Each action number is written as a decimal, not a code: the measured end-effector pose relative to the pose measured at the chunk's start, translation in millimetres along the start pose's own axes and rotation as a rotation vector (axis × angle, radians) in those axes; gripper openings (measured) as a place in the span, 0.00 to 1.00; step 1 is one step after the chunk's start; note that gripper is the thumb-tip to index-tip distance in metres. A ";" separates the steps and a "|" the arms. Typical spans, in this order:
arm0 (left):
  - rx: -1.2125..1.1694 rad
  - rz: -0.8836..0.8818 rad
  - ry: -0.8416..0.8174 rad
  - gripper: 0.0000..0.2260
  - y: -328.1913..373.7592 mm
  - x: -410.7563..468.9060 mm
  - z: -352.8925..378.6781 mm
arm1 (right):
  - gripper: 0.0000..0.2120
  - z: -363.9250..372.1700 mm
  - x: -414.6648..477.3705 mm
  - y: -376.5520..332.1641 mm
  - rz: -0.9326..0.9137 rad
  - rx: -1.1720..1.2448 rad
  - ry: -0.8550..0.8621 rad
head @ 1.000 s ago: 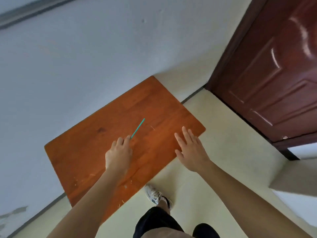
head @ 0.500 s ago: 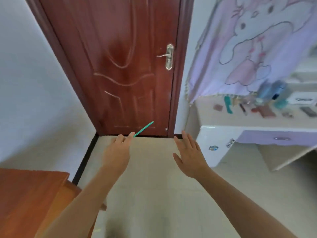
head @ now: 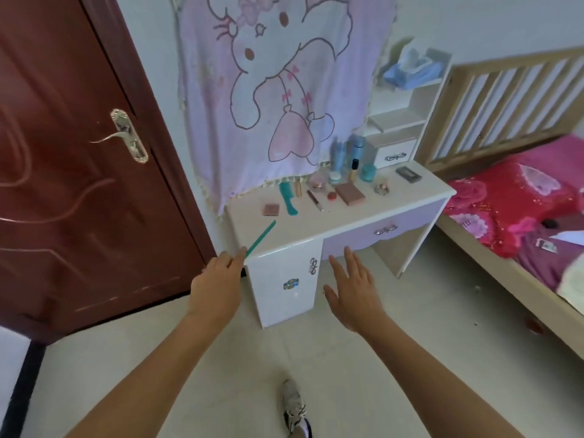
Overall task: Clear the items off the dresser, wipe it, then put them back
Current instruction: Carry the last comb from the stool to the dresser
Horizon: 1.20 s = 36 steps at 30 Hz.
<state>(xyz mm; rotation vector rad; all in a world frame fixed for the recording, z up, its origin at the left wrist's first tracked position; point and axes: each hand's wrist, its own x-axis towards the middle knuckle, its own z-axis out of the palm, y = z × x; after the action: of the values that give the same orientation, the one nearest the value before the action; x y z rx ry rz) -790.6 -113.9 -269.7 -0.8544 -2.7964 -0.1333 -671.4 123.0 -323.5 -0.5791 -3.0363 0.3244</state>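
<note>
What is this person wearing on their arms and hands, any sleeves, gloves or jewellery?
Nothing shows. The left hand and right hand are bare, with no gloves, rings or watch; the left forearm and right forearm are uncovered, no sleeve in view.

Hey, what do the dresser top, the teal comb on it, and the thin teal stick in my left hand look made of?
The dresser top: likely laminated or lacquered board, cream, glossy; its front edge catches light. The teal comb: probably moulded plastic, one even bright colour. The thin teal stick pinched in the left hand: looks plastic too, but too thin to be sure.
</note>
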 end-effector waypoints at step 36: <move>-0.479 -0.818 -0.220 0.13 40.0 340.9 217.8 | 0.34 115.3 420.7 120.3 -0.395 -0.022 -0.644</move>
<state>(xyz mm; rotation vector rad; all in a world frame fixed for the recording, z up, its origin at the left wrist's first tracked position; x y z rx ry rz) -1082.4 136.1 -402.4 0.2912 -3.1849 -0.9014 -1027.5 364.1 -464.0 0.1830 -3.6504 0.5454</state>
